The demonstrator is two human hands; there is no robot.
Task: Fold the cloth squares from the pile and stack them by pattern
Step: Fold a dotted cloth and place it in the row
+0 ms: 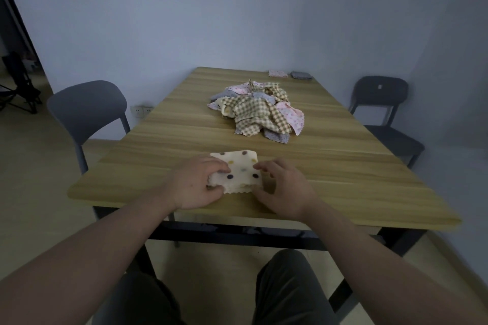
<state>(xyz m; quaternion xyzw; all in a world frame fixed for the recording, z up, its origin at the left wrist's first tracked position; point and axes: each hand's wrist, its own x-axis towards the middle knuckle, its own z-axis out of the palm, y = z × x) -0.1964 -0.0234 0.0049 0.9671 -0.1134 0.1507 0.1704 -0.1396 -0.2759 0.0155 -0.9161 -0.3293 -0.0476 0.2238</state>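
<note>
**Now a dotted square sits pinned between both hands at the near edge**

Nearest, at the near edge of the table [369, 166], the cream polka-dot cloth [239, 167] lies flat, already folded over at least once, its zigzag hem facing the person. The left hand [194, 183] pinches its left side, thumb under and fingers on top. The right hand [284, 187] rests at the right side, fingertips touching the cloth, loosely curved; whether it grips is unclear. The cloth lies directly between the hands, so either can carry it.

Farther, mid-table, the pile [257, 111] of gingham, floral and grey squares waits, well apart. At the far right corner lie two small folded stacks, one pink [277, 73], one grey [301, 75]; neither looks dotted.
</note>
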